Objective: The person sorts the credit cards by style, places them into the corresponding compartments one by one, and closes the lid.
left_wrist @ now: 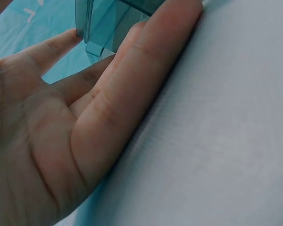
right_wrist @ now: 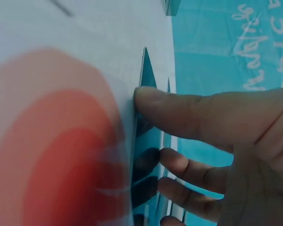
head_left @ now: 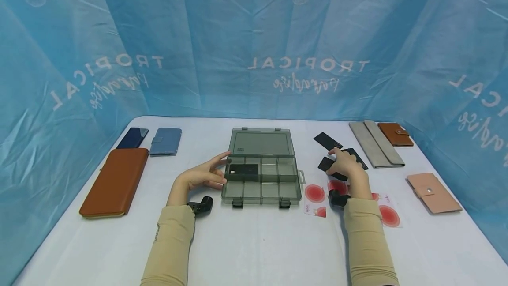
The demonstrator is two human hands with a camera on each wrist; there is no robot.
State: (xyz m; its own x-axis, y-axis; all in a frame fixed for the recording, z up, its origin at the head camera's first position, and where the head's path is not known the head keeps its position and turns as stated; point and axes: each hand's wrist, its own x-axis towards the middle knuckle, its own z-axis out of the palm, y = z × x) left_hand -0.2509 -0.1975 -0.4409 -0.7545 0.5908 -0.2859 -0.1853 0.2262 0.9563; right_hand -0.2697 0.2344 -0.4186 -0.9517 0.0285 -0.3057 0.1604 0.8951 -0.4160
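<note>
Apparently pickup was underway, right hand (head_left: 347, 166) spread wide over black card (head_left: 326, 163) right of centre, left hand (head_left: 203, 175) splayed against mid-frame box (head_left: 263, 139); next move likely needed a pinch.

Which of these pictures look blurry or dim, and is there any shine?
Head view: bright and mostly even, though print on the black rectangular cards is too small to read; left wrist view: dimmer, the translucent green plastic box tinted teal; right wrist view: the white card with red circles blurred, while a glossy black card mirrors the fingers.
</note>
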